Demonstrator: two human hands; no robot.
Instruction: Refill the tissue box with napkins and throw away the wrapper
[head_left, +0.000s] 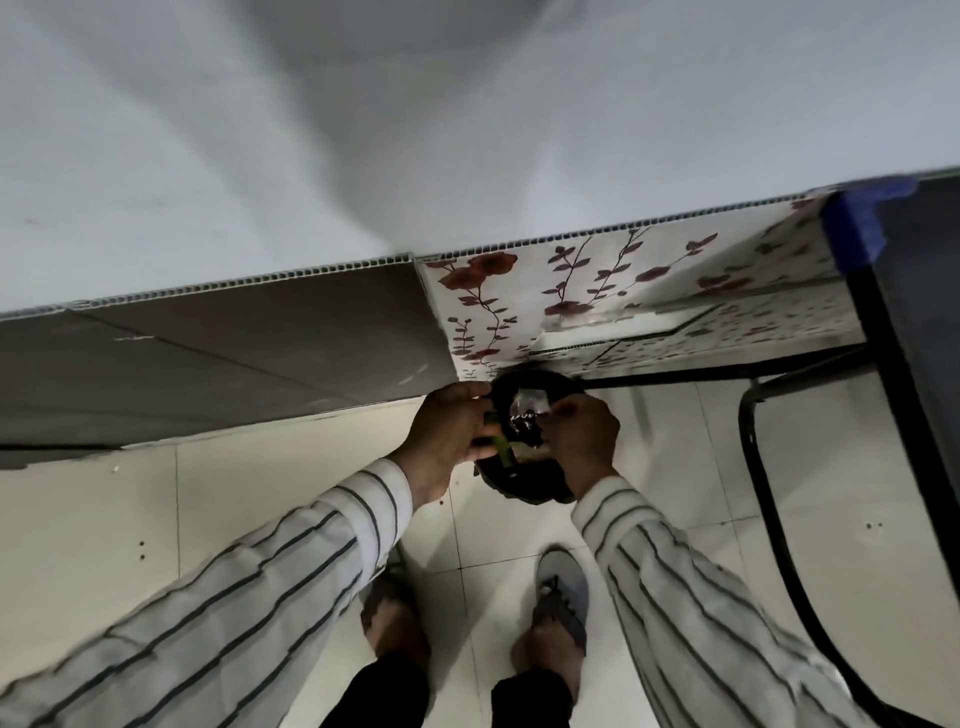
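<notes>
Below, a pale tiled floor (675, 415) is seen, with a floral wall panel (571, 280) behind a black round bin (535, 480). Both striped-sleeved arms are stretched over the bin. The left hand (447, 436) is closed around the bin's rim. A crumpled, clear, glinting wrapper (527, 413) is pinched in the right hand (582, 434) above the bin's mouth.

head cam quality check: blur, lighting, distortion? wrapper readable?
Head view: dim, flat indoor light, broad soft shadows on the grey wall; wide-angle bending curves the floral panel edge and the black frame; soft motion blur on both sleeves. Left hand and right hand meet over the black bin; the clear wrapper shows small glints, print unreadable.
</notes>
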